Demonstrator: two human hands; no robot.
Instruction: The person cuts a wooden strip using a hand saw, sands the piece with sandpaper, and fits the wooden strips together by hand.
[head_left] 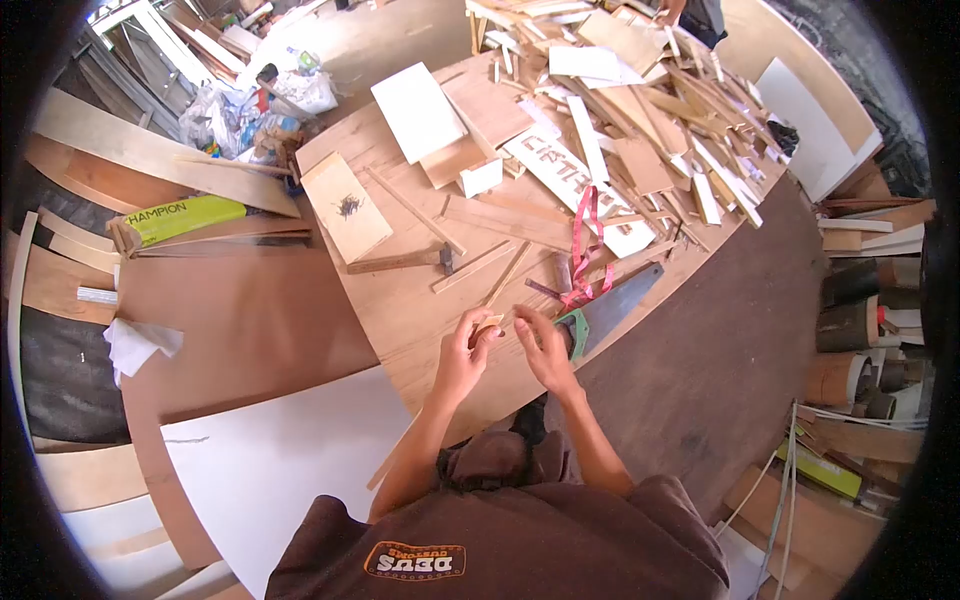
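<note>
matt wood piece (489, 322), metal saw (622, 303)

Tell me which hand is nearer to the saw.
The right hand: it is just beside the green handle of the saw. The left hand is farther off, beyond the right one, holding a small wood piece.

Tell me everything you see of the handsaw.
The handsaw has a broad grey, metal-looking blade, tapering toward its tip, and a green handle. It lies on the wooden workbench near the edge, tip toward the picture's upper right. Pink tape lies beside it. The right hand is next to the handle; contact is unclear.
</note>
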